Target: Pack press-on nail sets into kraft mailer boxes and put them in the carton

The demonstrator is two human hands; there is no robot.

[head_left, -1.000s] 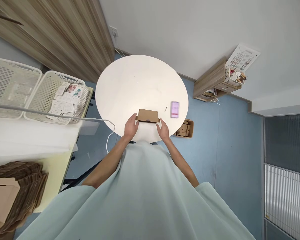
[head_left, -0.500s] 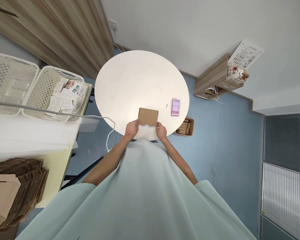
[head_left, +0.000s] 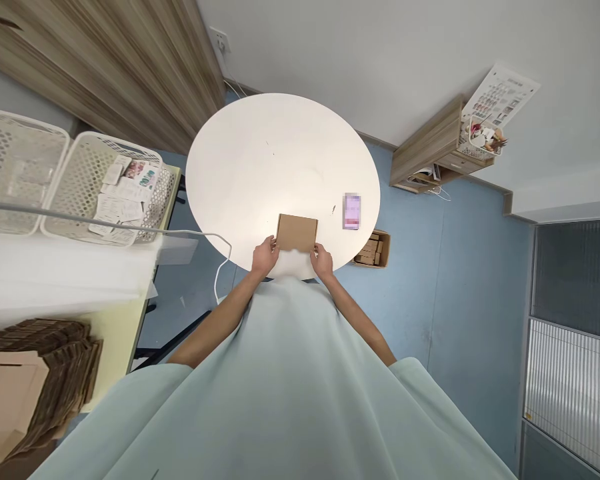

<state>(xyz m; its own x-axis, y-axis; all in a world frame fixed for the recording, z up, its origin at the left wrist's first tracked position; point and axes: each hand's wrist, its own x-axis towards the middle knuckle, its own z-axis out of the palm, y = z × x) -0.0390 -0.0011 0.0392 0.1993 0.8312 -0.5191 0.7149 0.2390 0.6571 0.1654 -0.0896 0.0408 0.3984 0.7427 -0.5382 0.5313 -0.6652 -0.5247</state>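
A small, flat brown cardboard box (head_left: 297, 233) lies near the front edge of a round white table (head_left: 250, 153). My left hand (head_left: 265, 257) is at its near left corner, thumb and fingers closed against the side. At the near right corner, my right hand (head_left: 322, 261) grips the box in the same way. The box's top looks closed, and its near edge appears ragged or blurred between the hands. To the right of the box lies a pixelated pink-purple rectangular item (head_left: 351, 212), which neither hand touches.
On the floor at the table's right stands an open carton (head_left: 385, 250) of small brown boxes. A side table at left bears white baskets (head_left: 70, 180), one with papers, and a stack of flattened cardboard (head_left: 75, 373). A white cable (head_left: 223, 267) hangs between the two tables.
The view has shifted slightly. The fingers of my left hand have moved a little along the box's left side. The box and my right hand stay nearly where they were.
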